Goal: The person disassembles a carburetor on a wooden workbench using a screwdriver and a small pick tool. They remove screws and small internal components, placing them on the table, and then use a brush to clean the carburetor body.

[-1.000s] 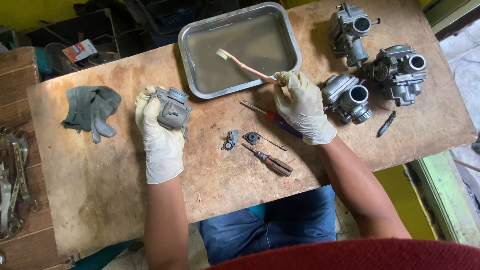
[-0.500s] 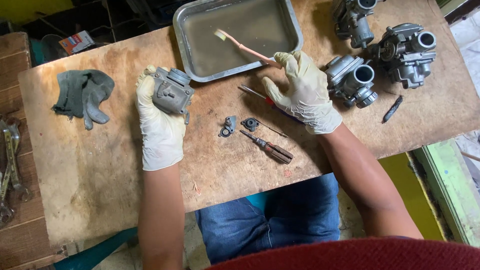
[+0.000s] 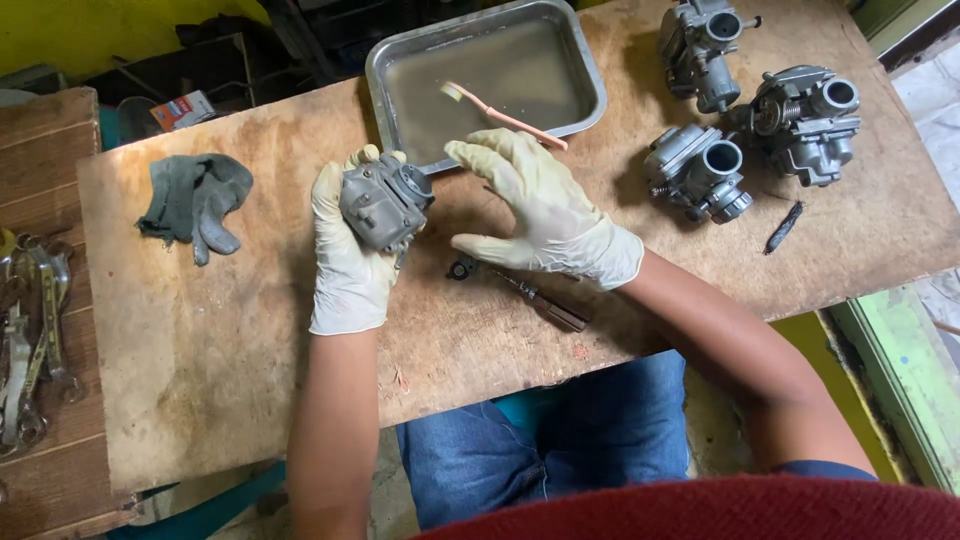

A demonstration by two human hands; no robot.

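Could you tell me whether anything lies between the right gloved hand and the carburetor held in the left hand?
Nothing visible does. The right hand hovers open just right of the carburetor, which the left hand grips above the table. Only bare wood shows in the gap; the small parts lie below the right hand.

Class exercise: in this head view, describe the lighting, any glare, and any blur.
Head view: soft, even daylight; faint sheen on the metal tray; short shadows beside the right hand and the carburetor in the left hand; slight blur on the toothbrush.
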